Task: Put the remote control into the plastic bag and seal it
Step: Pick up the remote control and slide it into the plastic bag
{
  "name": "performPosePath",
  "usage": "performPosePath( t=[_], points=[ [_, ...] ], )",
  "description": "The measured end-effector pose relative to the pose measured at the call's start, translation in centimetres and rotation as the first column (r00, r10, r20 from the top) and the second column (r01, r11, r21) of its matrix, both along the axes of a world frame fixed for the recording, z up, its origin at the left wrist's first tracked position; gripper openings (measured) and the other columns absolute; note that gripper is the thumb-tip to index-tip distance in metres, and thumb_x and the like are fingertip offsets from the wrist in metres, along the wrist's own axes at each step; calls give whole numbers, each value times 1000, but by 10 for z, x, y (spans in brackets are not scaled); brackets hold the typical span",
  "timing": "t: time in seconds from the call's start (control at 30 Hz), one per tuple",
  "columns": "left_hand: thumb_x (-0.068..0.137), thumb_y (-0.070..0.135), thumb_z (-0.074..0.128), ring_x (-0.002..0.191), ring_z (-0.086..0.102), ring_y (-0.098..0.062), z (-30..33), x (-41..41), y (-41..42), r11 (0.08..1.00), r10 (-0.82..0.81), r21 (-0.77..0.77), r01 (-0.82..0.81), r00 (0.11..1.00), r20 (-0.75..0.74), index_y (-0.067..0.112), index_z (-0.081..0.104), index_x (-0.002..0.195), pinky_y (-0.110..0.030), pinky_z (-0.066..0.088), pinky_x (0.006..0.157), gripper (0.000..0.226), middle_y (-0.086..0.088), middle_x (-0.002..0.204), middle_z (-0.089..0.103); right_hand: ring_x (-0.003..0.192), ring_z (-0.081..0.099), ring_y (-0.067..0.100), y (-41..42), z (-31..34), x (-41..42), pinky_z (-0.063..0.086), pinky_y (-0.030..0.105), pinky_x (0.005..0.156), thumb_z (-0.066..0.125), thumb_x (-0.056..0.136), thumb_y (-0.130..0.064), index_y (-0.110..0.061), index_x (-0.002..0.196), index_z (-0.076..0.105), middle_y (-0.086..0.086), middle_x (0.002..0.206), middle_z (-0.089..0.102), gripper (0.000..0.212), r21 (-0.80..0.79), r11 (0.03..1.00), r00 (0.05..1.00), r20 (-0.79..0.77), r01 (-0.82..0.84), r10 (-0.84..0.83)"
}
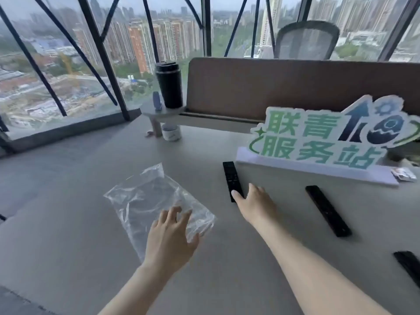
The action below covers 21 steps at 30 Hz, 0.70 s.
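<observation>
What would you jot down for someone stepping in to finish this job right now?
Left hand: open, fingers spread on the near end of the plastic bag, which lies flat and empty on the desk.
Right hand: open, reaching onto the near end of the remote control; not gripped yet.
A second remote and a third remote at the picture's edge lie further right, untouched.
Done: nothing bagged.
Left: pick up the remote, open the bag, slide it in, seal.
</observation>
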<state>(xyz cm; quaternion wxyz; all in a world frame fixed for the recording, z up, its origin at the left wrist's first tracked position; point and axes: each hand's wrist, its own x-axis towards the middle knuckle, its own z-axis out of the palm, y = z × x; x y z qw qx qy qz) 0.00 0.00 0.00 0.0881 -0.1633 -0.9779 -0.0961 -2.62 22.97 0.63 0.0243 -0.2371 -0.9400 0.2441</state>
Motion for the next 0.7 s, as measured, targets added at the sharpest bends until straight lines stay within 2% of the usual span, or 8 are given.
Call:
performPosePath(
  t=[0.13, 0.2, 0.27, 0.33, 0.4, 0.47, 0.57, 0.7],
  points=[
    [74, 20, 64, 75, 64, -27, -19, 2, -16, 1000, -15, -16, 13, 996, -88, 24, 67, 88, -34, 47, 48, 14, 0, 83, 60, 111, 60, 35, -16, -9, -22, 47, 41, 85, 55, 88, -53, -7, 120, 56, 16, 121, 62, 56, 60, 995, 997, -9, 80, -80],
    [76, 14, 63, 66, 63, -26, -23, 5, -23, 1000, -10, -29, 8, 997, -73, 24, 66, 83, -33, 44, 43, 13, 1, 75, 56, 109, 62, 36, -23, -14, -23, 48, 39, 84, 57, 90, -43, -7, 121, 54, 17, 121, 63, 48, 48, 997, 997, 34, 66, -68],
    [79, 13, 61, 61, 63, -29, -20, 9, -28, 1000, -9, -13, 9, 997, -77, 25, 65, 88, -34, 45, 45, 15, 0, 75, 55, 105, 62, 36, -22, -12, -9, 46, 36, 78, 54, 92, -37, -5, 116, 56, 17, 114, 63, 40, -11, 999, 998, 52, 42, -41],
    [86, 18, 55, 65, 65, -31, -14, 12, -28, 999, -39, 33, 42, 997, -69, 26, 65, 94, -36, 47, 51, 15, -1, 79, 60, 81, 63, 31, -16, -5, 18, 40, 33, 66, 51, 92, -35, -6, 95, 59, 17, 88, 59, 30, -244, 970, 999, -18, 22, -28],
    [93, 25, 46, 74, 66, -32, -6, 18, -20, 987, -87, 130, 93, 995, -54, 26, 67, 98, -36, 48, 57, 21, -3, 85, 65, 45, 47, 19, -11, 7, 62, 31, 25, 48, 51, 92, -32, -11, 76, 53, 9, 63, 50, 27, -568, 823, 991, -108, 8, -84],
    [95, 27, 41, 77, 65, -34, 3, 25, -6, 963, -127, 230, 142, 989, -79, 20, 67, 101, -37, 49, 60, 27, -6, 88, 67, 31, 27, 12, -1, 18, 115, 19, 19, 38, 52, 92, -29, -12, 74, 52, 4, 49, 39, 25, -741, 671, 981, -134, -4, -143],
    [96, 23, 40, 79, 64, -37, 14, 39, 25, 913, -186, 353, 204, 979, -86, 17, 67, 107, -42, 52, 66, 30, -9, 93, 65, 36, 15, 12, 14, 39, 190, 8, 24, 44, 49, 93, -26, -7, 75, 54, -1, 46, 26, 26, -800, 597, 987, -132, -53, -89],
    [96, 19, 38, 81, 62, -38, 22, 67, 66, 876, -273, 397, 275, 960, -62, 11, 64, 106, -46, 53, 72, 29, -11, 97, 61, 44, 12, 14, 27, 54, 237, 7, 27, 47, 54, 91, -28, -11, 71, 49, -3, 50, 22, 26, -741, 672, 999, -49, -20, -24]
  ],
)
